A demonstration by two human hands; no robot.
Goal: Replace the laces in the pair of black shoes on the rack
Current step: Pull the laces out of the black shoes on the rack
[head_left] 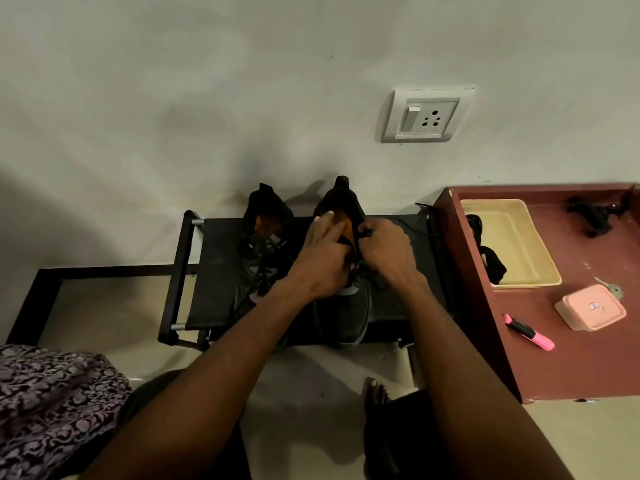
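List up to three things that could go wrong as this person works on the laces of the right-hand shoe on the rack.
1. Both hands, left and right, work on the right shoe, which sits near the rack's front edge; a hard tug might pull it off.
2. The left shoe's loose laces lie close by and could get tangled or snagged.
3. Dim light and black-on-black make eyelets easy to miss.

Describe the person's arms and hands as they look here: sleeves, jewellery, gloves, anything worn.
Both forearms are bare up to the bottom edge of the picture, so no sleeves show. The left hand and the right hand wear no gloves, and no ring, watch or bracelet can be seen on the fingers or wrists. The fingernails that show on the left hand look short and unpainted.
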